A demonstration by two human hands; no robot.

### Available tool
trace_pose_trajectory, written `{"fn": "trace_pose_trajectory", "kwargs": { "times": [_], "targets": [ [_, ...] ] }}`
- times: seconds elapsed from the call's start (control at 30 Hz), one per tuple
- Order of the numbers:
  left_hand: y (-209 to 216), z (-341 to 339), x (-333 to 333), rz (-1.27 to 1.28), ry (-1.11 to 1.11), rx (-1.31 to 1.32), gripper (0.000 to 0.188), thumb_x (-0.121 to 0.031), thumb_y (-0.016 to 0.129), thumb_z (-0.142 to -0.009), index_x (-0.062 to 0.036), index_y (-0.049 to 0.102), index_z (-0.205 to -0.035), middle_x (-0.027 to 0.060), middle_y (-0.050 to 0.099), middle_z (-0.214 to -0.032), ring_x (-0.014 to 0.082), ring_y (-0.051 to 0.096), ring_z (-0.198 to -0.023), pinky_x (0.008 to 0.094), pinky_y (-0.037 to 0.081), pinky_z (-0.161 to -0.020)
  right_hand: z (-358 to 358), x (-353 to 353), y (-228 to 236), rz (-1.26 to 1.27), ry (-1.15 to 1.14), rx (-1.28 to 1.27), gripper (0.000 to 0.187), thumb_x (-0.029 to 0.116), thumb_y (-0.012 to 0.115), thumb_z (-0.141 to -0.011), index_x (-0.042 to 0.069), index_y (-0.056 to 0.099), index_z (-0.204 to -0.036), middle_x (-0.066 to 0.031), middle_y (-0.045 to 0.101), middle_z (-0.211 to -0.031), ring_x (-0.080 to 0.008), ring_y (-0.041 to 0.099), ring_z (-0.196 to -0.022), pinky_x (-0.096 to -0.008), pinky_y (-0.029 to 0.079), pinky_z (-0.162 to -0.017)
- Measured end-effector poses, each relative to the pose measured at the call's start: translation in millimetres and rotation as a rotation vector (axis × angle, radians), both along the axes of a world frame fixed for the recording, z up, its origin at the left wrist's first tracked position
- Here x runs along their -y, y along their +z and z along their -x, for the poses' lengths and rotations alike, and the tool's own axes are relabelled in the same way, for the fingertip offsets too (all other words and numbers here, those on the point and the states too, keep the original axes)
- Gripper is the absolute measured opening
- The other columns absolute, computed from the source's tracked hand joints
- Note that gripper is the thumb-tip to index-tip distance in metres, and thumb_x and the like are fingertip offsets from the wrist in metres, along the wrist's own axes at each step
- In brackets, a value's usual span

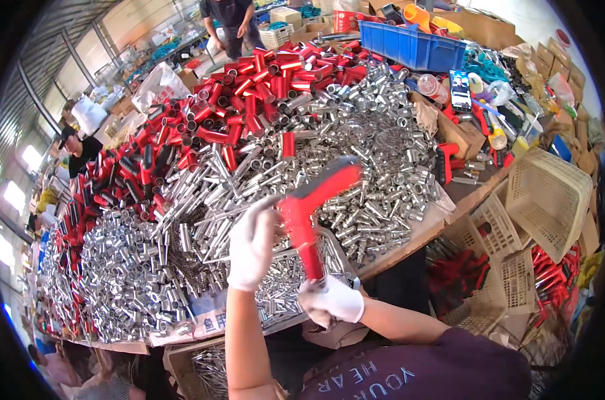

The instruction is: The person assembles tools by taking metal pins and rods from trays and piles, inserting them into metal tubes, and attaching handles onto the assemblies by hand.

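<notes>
The right hand (332, 301) is gripping the lower end of the red-and-black handle (301, 227), which is tilting above the near side of the table (474, 193). The left hand (254, 243) is blurring beside its bend; whether those fingers are pinching it, I cannot tell. Working well probably means keeping the right grip firm, steadying the bend, and avoiding the heaped metal parts (376, 223).
</notes>
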State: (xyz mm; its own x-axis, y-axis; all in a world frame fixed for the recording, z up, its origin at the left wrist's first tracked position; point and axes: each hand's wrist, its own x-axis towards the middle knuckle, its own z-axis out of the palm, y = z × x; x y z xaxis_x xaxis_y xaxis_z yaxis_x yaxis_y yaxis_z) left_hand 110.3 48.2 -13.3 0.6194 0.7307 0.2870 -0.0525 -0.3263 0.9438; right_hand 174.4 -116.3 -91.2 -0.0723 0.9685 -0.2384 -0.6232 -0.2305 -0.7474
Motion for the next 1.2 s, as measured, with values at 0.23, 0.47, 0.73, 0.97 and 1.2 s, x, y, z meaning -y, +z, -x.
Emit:
{"fn": "trace_pose_trajectory", "kwargs": {
  "times": [0.23,0.47,0.73,0.97,1.2],
  "targets": [
    [-80,-29,-16,-0.875,0.299,-0.727,0.027,-0.028,0.070,-0.080,-0.0045,0.064,-0.091,0.0142,0.064,-0.093,0.0319,0.062,-0.091,0.0428,0.053,-0.075,-13,-12,-35,-0.544,-0.270,0.363,0.032,0.021,0.046,-0.104,-0.003,0.063,-0.116,-0.0100,0.061,-0.116,-0.0140,0.062,-0.089,-0.0261,0.050,-0.078],
    [-65,-7,-28,-0.633,0.248,-0.479,0.022,-0.023,0.061,-0.093,-0.0029,0.064,-0.101,0.0157,0.066,-0.094,0.0331,0.064,-0.085,0.0404,0.051,-0.076,-14,-13,-40,-0.430,-0.335,0.212,0.038,0.018,0.048,-0.103,-0.007,0.051,-0.130,-0.0161,0.063,-0.122,-0.0188,0.062,-0.108,-0.0310,0.053,-0.089],
    [-26,84,6,-0.289,-0.198,-0.676,0.024,-0.019,0.068,-0.088,-0.0079,0.067,-0.110,0.0144,0.069,-0.089,0.0248,0.069,-0.081,0.0335,0.053,-0.073,-13,-9,-44,-0.306,-0.403,0.032,0.034,0.011,0.048,-0.099,-0.010,0.053,-0.126,-0.0197,0.064,-0.118,-0.0261,0.064,-0.110,-0.0372,0.054,-0.095],
    [-26,103,-2,-0.348,-0.291,-0.497,0.025,-0.019,0.075,-0.081,-0.0087,0.072,-0.103,0.0113,0.072,-0.089,0.0254,0.070,-0.079,0.0327,0.055,-0.072,-4,-9,-36,-0.366,-0.333,0.145,0.036,0.011,0.048,-0.092,-0.013,0.055,-0.118,-0.0215,0.065,-0.112,-0.0274,0.066,-0.104,-0.0389,0.056,-0.091],
    [-30,99,-1,-0.233,-0.339,-0.438,0.023,-0.018,0.075,-0.081,-0.0069,0.072,-0.101,0.0110,0.072,-0.089,0.0254,0.070,-0.079,0.0324,0.055,-0.071,-3,-8,-31,-0.297,-0.380,0.044,0.036,0.012,0.047,-0.090,-0.013,0.055,-0.115,-0.0240,0.063,-0.111,-0.0305,0.067,-0.100,-0.0423,0.058,-0.087]
  ]
}}
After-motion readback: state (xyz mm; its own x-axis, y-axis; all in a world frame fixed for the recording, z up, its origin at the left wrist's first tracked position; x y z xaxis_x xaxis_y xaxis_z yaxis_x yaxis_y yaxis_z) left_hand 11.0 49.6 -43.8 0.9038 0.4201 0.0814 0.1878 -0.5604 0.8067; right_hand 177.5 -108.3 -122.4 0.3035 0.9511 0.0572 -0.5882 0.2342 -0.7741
